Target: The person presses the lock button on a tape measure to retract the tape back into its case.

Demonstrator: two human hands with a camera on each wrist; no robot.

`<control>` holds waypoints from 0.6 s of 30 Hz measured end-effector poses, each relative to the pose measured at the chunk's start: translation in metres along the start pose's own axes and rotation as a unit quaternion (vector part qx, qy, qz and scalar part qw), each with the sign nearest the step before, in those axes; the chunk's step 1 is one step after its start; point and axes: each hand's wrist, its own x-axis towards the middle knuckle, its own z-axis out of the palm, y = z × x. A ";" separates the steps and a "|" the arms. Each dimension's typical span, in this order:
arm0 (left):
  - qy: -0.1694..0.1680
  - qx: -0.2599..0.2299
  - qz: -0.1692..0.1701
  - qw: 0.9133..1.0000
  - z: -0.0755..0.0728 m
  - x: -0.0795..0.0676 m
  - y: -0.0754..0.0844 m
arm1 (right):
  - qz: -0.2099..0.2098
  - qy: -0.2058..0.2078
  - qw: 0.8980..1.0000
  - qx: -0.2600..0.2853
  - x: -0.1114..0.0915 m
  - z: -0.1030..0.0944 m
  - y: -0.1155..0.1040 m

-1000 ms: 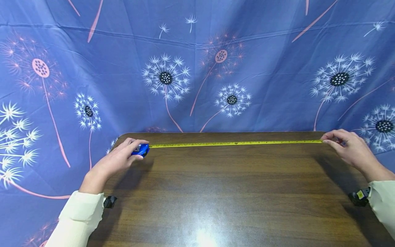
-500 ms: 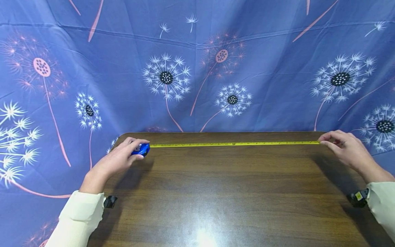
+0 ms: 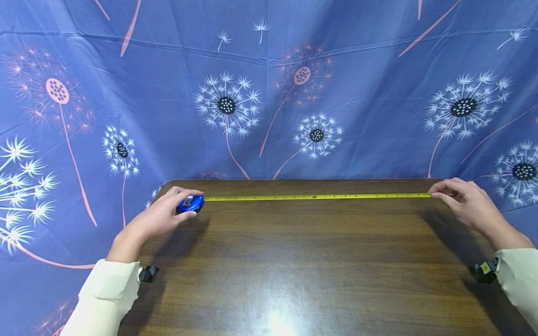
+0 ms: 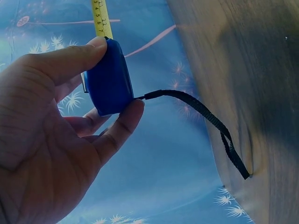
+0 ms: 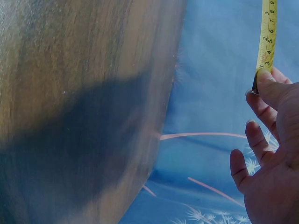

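My left hand [image 3: 157,217] grips the blue case of a tape measure [image 4: 110,78] between thumb and fingers, over the far left of the table. A black wrist strap [image 4: 201,109] hangs from the case. The yellow blade [image 3: 315,197] runs out nearly straight to the right, along the table's far edge. At its end, my right hand [image 3: 470,205] pinches the blade's metal hook [image 5: 255,83] between thumb and index finger, while the other fingers stay loosely bent. Low numbers show on the blade by the right thumb.
A brown wood-grain table [image 3: 294,252] with rounded far corners lies under both hands. Right behind it hangs a blue cloth [image 3: 269,93] printed with dandelions. Small black cameras sit at both wrists, below the cream sleeves [image 3: 111,289].
My right hand has moved a little to the left with the blade's end, and the pulled-out length has become slightly shorter. The left hand with the case has barely moved.
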 end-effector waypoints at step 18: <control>0.011 -0.025 0.020 0.999 -0.005 0.001 -0.001 | -0.016 0.008 1.000 0.023 0.003 0.009 -0.006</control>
